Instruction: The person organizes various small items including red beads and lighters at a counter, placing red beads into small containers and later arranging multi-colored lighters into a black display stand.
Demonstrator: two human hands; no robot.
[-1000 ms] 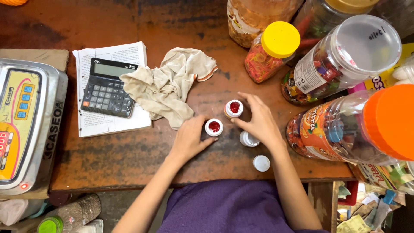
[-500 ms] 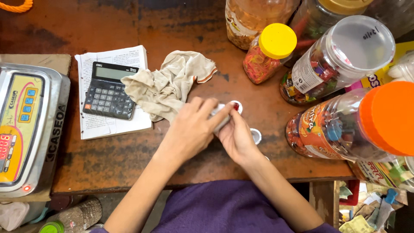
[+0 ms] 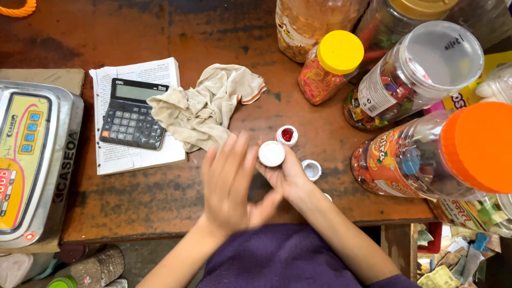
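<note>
Two hands work over a worn brown surface (image 3: 160,197). Largest item: a weighing scale (image 3: 32,165) at the left edge. At the right stand several clear jars: one with an orange lid (image 3: 477,146), one with a clear lid (image 3: 440,56), one with a yellow lid (image 3: 340,52). Left of centre, a black calculator (image 3: 132,113) lies on a printed booklet (image 3: 133,154), touching a crumpled beige cloth (image 3: 205,106).

The right hand (image 3: 290,176) holds a small white container (image 3: 271,153) at its fingertips, fingers closed narrowly around it, the round white face pointing up at the camera; its long axis cannot be determined from above. The left hand (image 3: 226,184), motion-blurred, lies just beside the container with fingers extended and spread; contact cannot be determined.

Just beyond, a small open pot with red contents (image 3: 287,135) stands upright. A white cap (image 3: 311,170) lies right of the right hand.
</note>
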